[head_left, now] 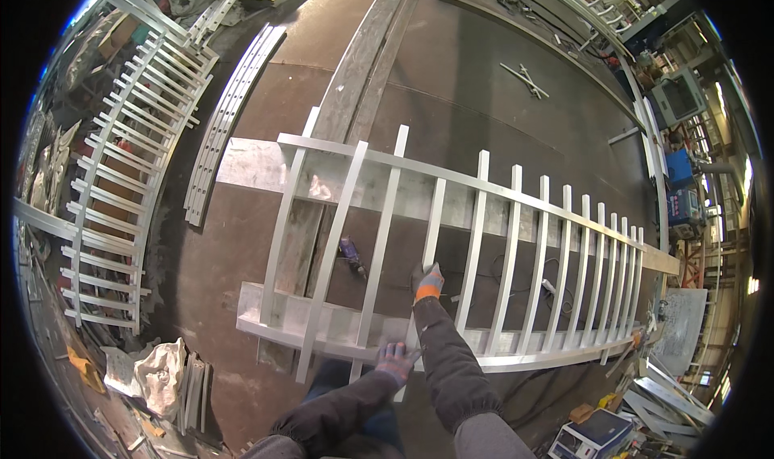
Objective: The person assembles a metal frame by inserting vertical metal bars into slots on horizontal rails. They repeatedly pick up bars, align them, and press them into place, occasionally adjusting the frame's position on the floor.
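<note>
A silver metal fence panel lies flat in front of me, its far rail [492, 186] and near rail [322, 340] crossed by several upright pickets. My right hand [428, 282], in an orange and grey glove, grips one picket [436, 217] about midway between the rails. In a purple-grey glove, my left hand [396, 361] holds the same picket's lower end where it crosses the near rail. Both dark sleeves reach in from below.
A small hand tool with a cable [352, 254] lies under the panel, left of my hands. A finished fence panel [121, 177] and stacked flat bars [230, 112] sit at left. Long beams [363, 64] run away ahead. Machines [685, 205] and a box [592, 435] stand at right.
</note>
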`<state>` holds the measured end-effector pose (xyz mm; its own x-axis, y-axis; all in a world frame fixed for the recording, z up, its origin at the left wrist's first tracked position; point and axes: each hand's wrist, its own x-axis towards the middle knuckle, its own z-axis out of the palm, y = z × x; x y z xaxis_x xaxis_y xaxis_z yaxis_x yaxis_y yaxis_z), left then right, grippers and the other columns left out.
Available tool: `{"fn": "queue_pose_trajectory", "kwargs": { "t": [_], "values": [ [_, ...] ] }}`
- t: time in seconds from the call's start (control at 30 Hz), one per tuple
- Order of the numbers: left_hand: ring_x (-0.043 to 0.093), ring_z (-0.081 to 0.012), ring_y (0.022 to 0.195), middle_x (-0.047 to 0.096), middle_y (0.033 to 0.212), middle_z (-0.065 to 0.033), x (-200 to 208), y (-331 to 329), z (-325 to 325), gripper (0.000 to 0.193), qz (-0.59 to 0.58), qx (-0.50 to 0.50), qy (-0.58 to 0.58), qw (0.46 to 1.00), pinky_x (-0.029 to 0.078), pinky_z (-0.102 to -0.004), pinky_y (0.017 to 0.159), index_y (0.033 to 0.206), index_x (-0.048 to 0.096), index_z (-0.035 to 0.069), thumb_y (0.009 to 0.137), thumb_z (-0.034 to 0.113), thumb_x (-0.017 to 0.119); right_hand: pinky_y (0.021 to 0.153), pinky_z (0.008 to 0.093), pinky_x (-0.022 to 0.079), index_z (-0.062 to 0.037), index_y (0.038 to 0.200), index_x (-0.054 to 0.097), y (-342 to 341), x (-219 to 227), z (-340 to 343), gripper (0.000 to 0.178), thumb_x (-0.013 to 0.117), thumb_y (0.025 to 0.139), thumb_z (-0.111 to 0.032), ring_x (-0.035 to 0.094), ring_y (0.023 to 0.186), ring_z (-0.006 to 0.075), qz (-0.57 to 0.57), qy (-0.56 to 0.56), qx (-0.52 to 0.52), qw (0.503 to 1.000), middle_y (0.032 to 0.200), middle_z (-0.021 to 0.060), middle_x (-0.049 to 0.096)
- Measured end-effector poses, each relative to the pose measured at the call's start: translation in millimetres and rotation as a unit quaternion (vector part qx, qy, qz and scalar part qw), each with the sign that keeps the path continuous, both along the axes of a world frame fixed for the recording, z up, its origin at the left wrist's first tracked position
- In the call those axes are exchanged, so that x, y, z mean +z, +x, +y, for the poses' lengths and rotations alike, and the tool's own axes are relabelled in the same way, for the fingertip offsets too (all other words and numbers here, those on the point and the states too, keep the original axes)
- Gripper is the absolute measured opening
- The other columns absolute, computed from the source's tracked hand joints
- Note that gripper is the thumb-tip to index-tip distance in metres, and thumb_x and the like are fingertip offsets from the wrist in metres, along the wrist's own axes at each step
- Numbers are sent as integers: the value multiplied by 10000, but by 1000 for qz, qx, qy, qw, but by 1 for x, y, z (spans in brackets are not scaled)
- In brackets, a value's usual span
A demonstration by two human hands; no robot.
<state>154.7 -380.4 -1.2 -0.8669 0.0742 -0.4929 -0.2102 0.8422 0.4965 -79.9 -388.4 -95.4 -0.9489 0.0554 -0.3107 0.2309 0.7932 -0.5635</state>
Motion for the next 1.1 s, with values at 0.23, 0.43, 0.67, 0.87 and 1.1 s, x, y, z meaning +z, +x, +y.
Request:
{"fn": "queue_pose_trajectory", "kwargs": {
  "t": [0.23,0.43,0.67,0.87,1.1],
  "values": [
    [395,-392,1251,433,1306,-193,-1,-2,2,610,-6,-10,-13,1000,301,-546,1064,1445,480,301,845,205,542,866,412,539,30,1193,549,-4,20,-7,255,430,977,-34,675,1031,355,-22,32,19,999,1133,254,667],
    [389,-402,1269,429,1337,-207,0,-4,1,561,-23,-10,-8,1000,307,-550,1059,1433,492,314,879,226,508,864,407,542,20,1206,554,-7,4,-6,266,450,963,-8,677,1031,349,-38,21,9,999,1123,248,670],
    [406,-396,1273,443,1354,-199,2,-3,1,567,-24,-13,-9,1000,326,-542,1052,1439,477,327,883,221,510,837,408,535,27,1187,563,-7,-19,3,252,454,986,-79,678,984,347,-18,45,14,999,1086,243,675],
    [423,-377,1252,459,1307,-180,3,-3,0,569,-10,7,3,1000,332,-533,1049,1418,500,322,865,197,539,823,421,534,24,1147,577,-14,-31,5,258,396,1012,-102,678,976,364,-39,-12,-56,998,1063,251,677],
    [431,-370,1226,466,1272,-172,0,-1,2,579,10,16,-3,1000,321,-539,1058,1421,499,313,860,173,536,858,421,521,52,1148,575,-13,-56,18,286,400,1023,-138,658,1053,369,-29,60,33,997,1111,253,668]
  ]
}}
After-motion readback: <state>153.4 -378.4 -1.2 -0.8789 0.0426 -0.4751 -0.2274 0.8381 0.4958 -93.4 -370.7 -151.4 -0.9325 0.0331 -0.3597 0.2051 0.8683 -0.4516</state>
